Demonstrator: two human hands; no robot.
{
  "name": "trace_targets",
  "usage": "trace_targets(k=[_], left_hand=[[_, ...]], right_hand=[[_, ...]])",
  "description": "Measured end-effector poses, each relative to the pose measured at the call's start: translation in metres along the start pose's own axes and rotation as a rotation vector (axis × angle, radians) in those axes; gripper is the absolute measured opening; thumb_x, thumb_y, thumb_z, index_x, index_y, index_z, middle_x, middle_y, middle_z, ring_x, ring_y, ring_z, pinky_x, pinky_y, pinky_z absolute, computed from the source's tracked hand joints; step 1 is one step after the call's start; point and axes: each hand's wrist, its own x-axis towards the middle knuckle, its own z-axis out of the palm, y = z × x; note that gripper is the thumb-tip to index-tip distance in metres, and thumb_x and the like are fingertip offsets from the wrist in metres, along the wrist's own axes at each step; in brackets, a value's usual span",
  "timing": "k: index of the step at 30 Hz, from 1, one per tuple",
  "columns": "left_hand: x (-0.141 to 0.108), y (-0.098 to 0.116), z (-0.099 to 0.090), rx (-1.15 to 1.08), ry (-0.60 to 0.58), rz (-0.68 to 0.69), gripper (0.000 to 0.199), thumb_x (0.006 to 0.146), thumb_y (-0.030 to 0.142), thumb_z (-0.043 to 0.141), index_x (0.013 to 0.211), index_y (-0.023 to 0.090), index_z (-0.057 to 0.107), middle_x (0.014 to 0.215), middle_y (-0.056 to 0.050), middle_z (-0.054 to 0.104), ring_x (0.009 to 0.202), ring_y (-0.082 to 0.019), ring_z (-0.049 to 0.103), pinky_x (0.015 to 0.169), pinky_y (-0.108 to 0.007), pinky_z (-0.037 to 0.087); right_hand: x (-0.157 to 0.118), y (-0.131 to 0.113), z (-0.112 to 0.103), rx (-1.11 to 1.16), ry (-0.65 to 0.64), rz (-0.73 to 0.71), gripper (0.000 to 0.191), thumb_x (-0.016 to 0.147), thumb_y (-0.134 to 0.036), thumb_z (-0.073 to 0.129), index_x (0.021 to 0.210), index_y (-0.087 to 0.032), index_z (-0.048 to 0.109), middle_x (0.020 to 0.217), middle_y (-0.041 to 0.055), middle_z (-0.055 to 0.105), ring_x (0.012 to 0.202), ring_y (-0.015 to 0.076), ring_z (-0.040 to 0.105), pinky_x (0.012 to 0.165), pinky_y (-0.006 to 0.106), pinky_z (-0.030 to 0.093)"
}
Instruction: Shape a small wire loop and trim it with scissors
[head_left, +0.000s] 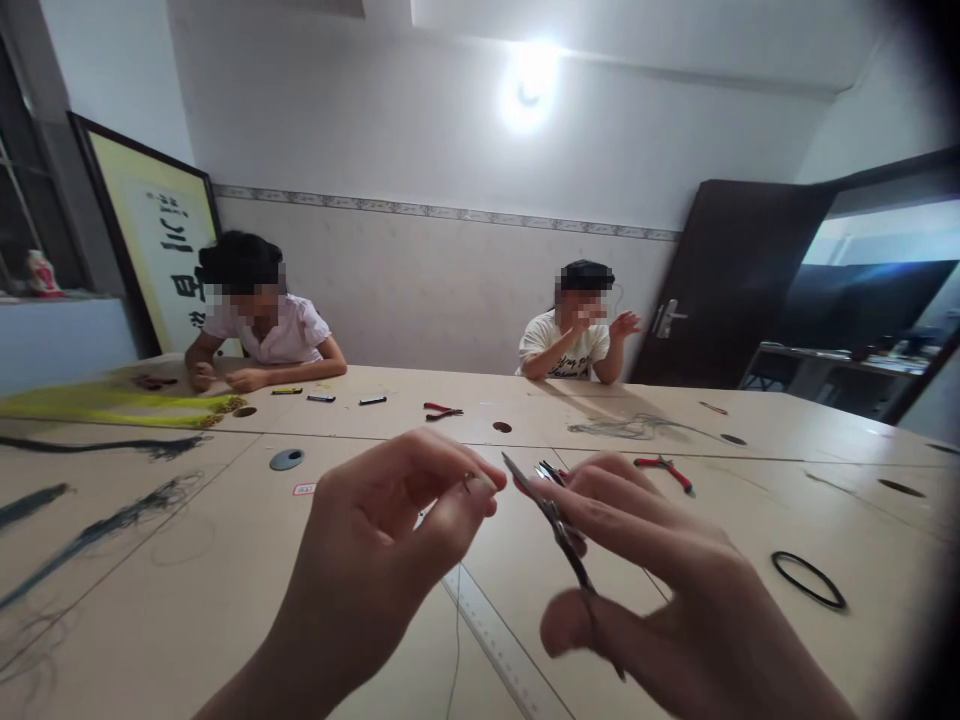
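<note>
In the head view, my left hand [390,530] is closed in a pinch on a thin dark cord [458,625], which hangs from it toward the table. A small loop or knot of the cord shows at the fingertips. My right hand [660,560] holds a pair of scissors [561,532], thumb in one handle. The tips of their blades point up toward the left fingertips, slightly apart from them. Below both hands a clear ruler [504,640] lies on the table [262,600]. Another small metal tool [551,470] shows partly behind my right hand.
Red-handled pliers [442,411] and red-handled cutters [666,472] lie farther back. A black ring [808,580] sits at the right. Dark cord bundles [112,530] and yellow strands [112,405] spread at the left. Two people [262,330] sit across the table.
</note>
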Motion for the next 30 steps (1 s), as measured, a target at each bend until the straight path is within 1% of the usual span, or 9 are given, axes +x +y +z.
trace_targets(k=[2,4,7,9,13,18,24,28,30], left_hand=[[0.0,0.003,0.0,0.047,0.019,0.041,0.029,0.072,0.0,0.062,0.062,0.026,0.07,0.068,0.012,0.072,0.065,-0.002,0.066,0.062,-0.002,0.051],[0.0,0.005,0.001,0.091,0.036,0.071,0.029,0.071,-0.001,0.062,0.063,0.025,0.069,0.067,0.011,0.072,0.065,-0.002,0.067,0.062,-0.001,0.051],[-0.002,0.006,0.0,0.135,0.035,0.103,0.027,0.07,-0.001,0.062,0.062,0.024,0.068,0.068,0.011,0.072,0.066,-0.003,0.067,0.062,-0.001,0.051],[-0.003,0.006,0.0,0.149,0.017,0.122,0.026,0.07,-0.001,0.063,0.062,0.024,0.067,0.068,0.01,0.072,0.066,-0.003,0.067,0.062,-0.003,0.052],[-0.003,0.005,0.001,0.174,0.005,0.146,0.026,0.07,-0.001,0.062,0.062,0.024,0.066,0.068,0.01,0.072,0.065,-0.005,0.067,0.062,-0.006,0.054],[-0.004,0.004,0.002,0.224,-0.02,0.183,0.027,0.071,-0.002,0.061,0.065,0.024,0.065,0.072,0.011,0.072,0.067,-0.005,0.067,0.064,-0.007,0.055],[-0.008,0.002,-0.002,0.268,-0.048,0.198,0.03,0.07,-0.004,0.06,0.067,0.025,0.065,0.074,0.012,0.072,0.068,-0.005,0.067,0.065,-0.007,0.055],[-0.007,0.003,0.0,0.271,-0.037,0.216,0.032,0.069,-0.006,0.059,0.067,0.026,0.065,0.073,0.012,0.072,0.067,-0.004,0.067,0.064,-0.007,0.054],[-0.007,0.004,0.001,0.267,-0.037,0.205,0.032,0.069,-0.006,0.059,0.068,0.025,0.065,0.073,0.011,0.072,0.068,-0.005,0.067,0.064,-0.008,0.055]], right_hand=[[-0.004,0.001,-0.006,-0.108,-0.038,-0.024,0.052,0.085,-0.055,0.063,0.13,-0.033,0.049,0.084,-0.0007,0.057,0.087,0.0192,0.053,0.068,0.028,0.051],[-0.008,0.002,-0.011,-0.165,-0.053,-0.058,0.058,0.086,-0.056,0.06,0.136,-0.03,0.045,0.082,0.0004,0.053,0.085,0.0201,0.051,0.066,0.028,0.052],[-0.013,0.005,-0.013,-0.218,-0.006,-0.147,0.062,0.09,-0.046,0.06,0.143,-0.024,0.039,0.083,0.0026,0.052,0.087,0.0213,0.05,0.067,0.029,0.052],[-0.015,0.005,-0.012,-0.239,0.031,-0.187,0.06,0.091,-0.041,0.06,0.144,-0.022,0.039,0.084,0.0032,0.052,0.087,0.0215,0.051,0.067,0.029,0.051],[-0.014,0.005,-0.007,-0.238,0.053,-0.196,0.057,0.087,-0.031,0.063,0.14,-0.02,0.043,0.083,0.0025,0.053,0.083,0.021,0.052,0.068,0.031,0.051],[-0.01,0.002,-0.008,-0.208,0.033,-0.202,0.053,0.085,-0.032,0.066,0.133,-0.02,0.047,0.084,0.0017,0.051,0.083,0.0199,0.051,0.071,0.031,0.051],[-0.01,-0.002,-0.007,-0.185,0.04,-0.219,0.055,0.085,-0.026,0.066,0.135,-0.015,0.046,0.078,-0.0001,0.049,0.079,0.0186,0.048,0.076,0.033,0.05],[-0.012,0.005,-0.004,-0.154,0.093,-0.268,0.048,0.087,-0.019,0.063,0.133,-0.012,0.05,0.076,0.0004,0.05,0.073,0.0165,0.046,0.067,0.03,0.049],[-0.013,0.007,-0.003,-0.147,0.11,-0.275,0.048,0.088,-0.02,0.062,0.133,-0.012,0.049,0.076,0.0004,0.051,0.072,0.0162,0.047,0.065,0.029,0.048]])
